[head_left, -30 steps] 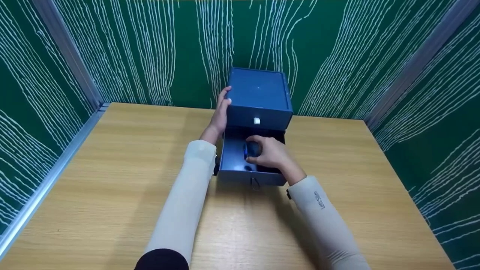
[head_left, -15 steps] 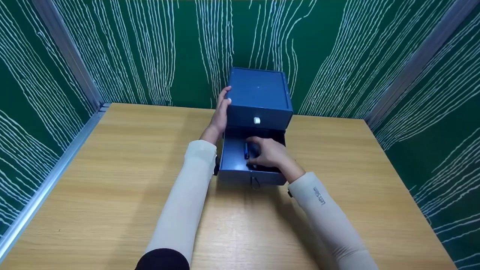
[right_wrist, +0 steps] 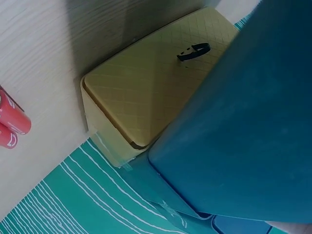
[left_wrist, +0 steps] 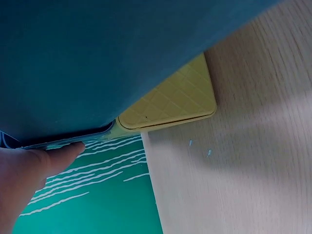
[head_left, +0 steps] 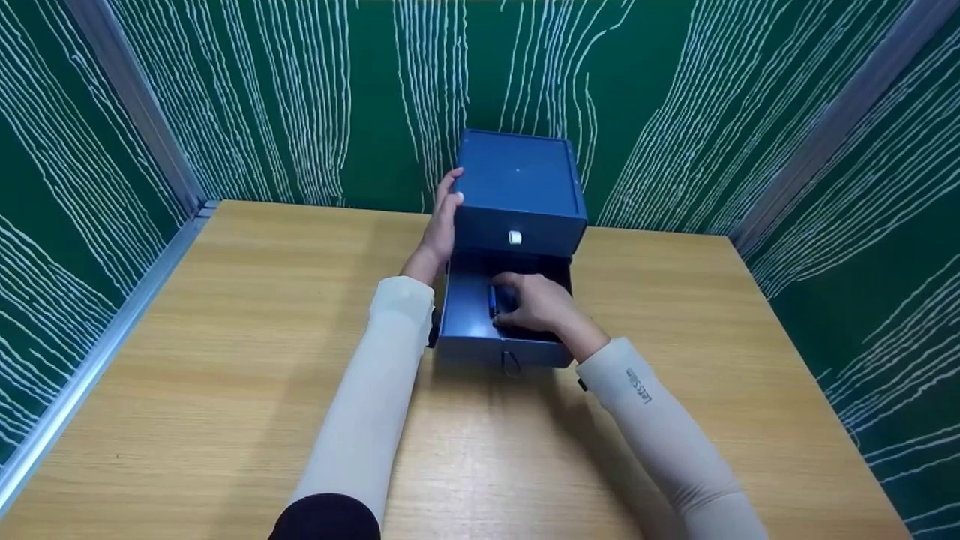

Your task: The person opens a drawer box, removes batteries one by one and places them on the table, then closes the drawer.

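Note:
A blue two-drawer box point(head_left: 517, 176) stands near the far table edge. Its upper drawer, with a white knob point(head_left: 515, 238), is pushed in. Below it, the lower drawer point(head_left: 463, 319) is pulled out toward me, a dark loop on its front. My left hand point(head_left: 437, 232) rests against the box's left side, fingers extended. In the left wrist view a finger point(left_wrist: 63, 157) lies along the blue wall. Inside the lower drawer my right hand point(head_left: 538, 302) pinches a small dark-blue rod-shaped object point(head_left: 493, 300) between thumb and fingers. Both wrist views leave this object hidden behind blue surfaces.
A yellowish quilted drawer face point(right_wrist: 141, 78) with a black loop point(right_wrist: 194, 51) shows under the blue part in the right wrist view. Red cylinders point(right_wrist: 13, 114) with white marks lie at its left edge. A green wall point(head_left: 382, 112) with white lines rises behind the wooden table point(head_left: 225, 337).
The right thumb dips slightly toward the drawer floor, then comes back up by the small blue object. My left hand and the box keep their places.

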{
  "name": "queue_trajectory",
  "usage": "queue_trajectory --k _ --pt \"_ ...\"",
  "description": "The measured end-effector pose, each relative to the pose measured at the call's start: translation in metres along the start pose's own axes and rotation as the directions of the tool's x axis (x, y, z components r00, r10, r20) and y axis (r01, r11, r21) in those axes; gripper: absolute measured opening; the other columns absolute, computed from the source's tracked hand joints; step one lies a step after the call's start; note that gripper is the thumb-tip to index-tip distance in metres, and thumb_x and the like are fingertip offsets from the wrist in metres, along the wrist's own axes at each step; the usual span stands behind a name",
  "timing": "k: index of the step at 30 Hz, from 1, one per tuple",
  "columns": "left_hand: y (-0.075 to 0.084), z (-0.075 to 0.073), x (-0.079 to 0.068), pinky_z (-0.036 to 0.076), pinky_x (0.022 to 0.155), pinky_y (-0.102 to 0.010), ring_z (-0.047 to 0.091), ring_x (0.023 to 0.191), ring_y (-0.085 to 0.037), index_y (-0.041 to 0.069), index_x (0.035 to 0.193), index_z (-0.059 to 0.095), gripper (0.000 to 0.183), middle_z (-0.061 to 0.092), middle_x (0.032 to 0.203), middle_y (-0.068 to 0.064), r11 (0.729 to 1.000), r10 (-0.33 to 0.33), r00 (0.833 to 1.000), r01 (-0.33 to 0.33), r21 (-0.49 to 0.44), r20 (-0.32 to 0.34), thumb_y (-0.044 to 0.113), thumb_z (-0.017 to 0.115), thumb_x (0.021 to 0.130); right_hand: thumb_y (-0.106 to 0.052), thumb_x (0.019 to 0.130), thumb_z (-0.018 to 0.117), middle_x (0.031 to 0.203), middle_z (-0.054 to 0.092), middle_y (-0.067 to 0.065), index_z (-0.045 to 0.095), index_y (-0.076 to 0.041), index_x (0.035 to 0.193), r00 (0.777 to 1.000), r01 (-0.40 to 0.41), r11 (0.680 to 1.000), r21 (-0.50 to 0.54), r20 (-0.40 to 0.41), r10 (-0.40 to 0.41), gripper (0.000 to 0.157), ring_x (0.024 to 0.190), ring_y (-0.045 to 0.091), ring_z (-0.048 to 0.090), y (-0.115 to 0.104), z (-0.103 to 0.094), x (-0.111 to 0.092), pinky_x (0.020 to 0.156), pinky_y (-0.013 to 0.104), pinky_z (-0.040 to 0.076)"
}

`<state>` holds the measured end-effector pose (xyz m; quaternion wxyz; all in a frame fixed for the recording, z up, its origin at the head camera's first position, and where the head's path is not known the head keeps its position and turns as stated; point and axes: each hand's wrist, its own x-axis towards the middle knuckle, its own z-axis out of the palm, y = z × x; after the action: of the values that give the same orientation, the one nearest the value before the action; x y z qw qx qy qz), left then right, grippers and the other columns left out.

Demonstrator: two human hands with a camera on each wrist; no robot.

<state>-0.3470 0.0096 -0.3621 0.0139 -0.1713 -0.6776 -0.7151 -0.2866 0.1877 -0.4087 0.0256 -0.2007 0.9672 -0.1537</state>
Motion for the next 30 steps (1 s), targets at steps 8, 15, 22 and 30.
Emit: queue_trajectory --k 8,15,22,30 --pt "-0.0008 0.0 -0.0006 0.005 0.105 -0.048 0.009 0.133 -0.02 0.025 0.138 0.017 0.047 0.007 0.147 0.002 1.0 0.006 1.0 -0.006 0.009 0.002 0.026 0.021 0.091 -0.04 0.07 0.068 0.118 0.055 -0.002 0.052 -0.025 0.119 1.0 -0.008 1.0 -0.007 -0.002 0.008 0.054 0.093 0.015 0.052 0.0009 0.0014 0.0007 0.086 0.04 0.042" --pt "-0.0014 0.0014 -0.001 0.006 0.106 -0.046 0.009 0.133 -0.019 0.022 0.138 0.017 0.047 0.007 0.147 0.002 1.0 0.03 0.999 -0.03 0.002 0.01 0.025 0.021 0.091 -0.04 0.067 0.069 0.112 0.058 -0.002 0.055 -0.024 0.115 1.0 -0.01 1.0 -0.017 -0.026 0.009 0.053 0.089 0.015 0.053 0.0006 0.0014 -0.0003 0.083 0.038 0.043" --pt "-0.0001 0.001 -0.0009 0.005 0.106 -0.047 0.009 0.133 -0.019 0.026 0.137 0.018 0.046 0.007 0.147 0.003 1.0 0.019 1.0 -0.019 -0.012 0.003 0.025 0.021 0.091 -0.041 0.066 0.07 0.108 0.059 -0.002 0.055 -0.022 0.115 1.0 -0.012 0.999 -0.035 -0.017 0.012 0.054 0.084 0.016 0.051 -0.0022 -0.0008 0.0001 0.081 0.038 0.044" --pt "-0.0011 0.0 0.0 0.005 0.105 -0.049 0.01 0.132 -0.02 0.025 0.138 0.016 0.047 0.006 0.147 0.002 1.0 0.015 1.0 -0.015 -0.017 0.014 0.026 0.02 0.091 -0.038 0.064 0.072 0.103 0.06 -0.004 0.057 -0.023 0.111 1.0 0.009 0.998 -0.056 -0.029 -0.011 0.051 0.078 0.014 0.051 -0.0027 -0.0009 -0.0004 0.076 0.035 0.046"
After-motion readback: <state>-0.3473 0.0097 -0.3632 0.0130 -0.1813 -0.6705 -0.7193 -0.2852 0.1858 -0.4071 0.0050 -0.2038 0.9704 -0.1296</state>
